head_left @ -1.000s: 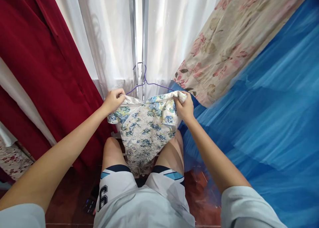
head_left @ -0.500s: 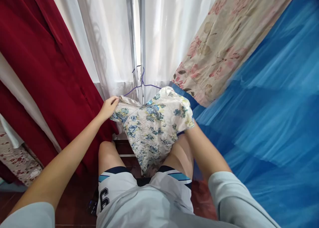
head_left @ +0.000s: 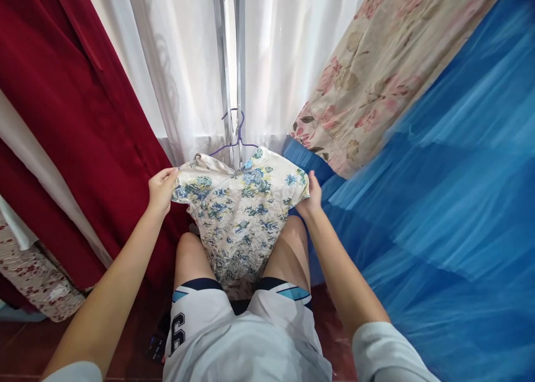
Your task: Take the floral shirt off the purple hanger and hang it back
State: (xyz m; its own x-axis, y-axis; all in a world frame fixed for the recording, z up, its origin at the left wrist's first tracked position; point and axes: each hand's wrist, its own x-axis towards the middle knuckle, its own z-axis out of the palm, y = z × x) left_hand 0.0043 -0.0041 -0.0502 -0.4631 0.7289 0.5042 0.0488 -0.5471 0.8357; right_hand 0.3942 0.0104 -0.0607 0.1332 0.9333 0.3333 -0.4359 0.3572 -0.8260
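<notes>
In front of the white curtain (head_left: 184,81), at knee height, a floral garment (head_left: 240,209) hangs on a purple hanger (head_left: 234,140) whose hook stands free beside the metal window bar (head_left: 229,64), not visibly caught on anything. The cloth drapes down between the person's bare knees, its lower end reaching the white shorts (head_left: 234,326).

The left hand (head_left: 161,190) pinches the garment's left shoulder edge, fingers closed on the cloth. The right hand (head_left: 312,195) is at the right shoulder edge, fingers curled against or under the hem; its grip looks closed on the fabric, though the cloth hides most of the fingers.

Outward from there: a red curtain (head_left: 71,109) falls on the left, touching or nearly touching the left forearm. On the right a pink-flowered cloth (head_left: 376,70) hangs over a wide blue sheet (head_left: 438,204). Low at the left edge lies another patterned fabric (head_left: 37,282), and a small dark object (head_left: 155,346) sits on the red floor (head_left: 125,332) by the left leg.

As I judge it, the risk is the hanger: only the two pinches on the cloth carry it, so an uneven pull could slide one shoulder off the wire and drop the garment to the floor. The loose hook could also snag the thin curtain.
</notes>
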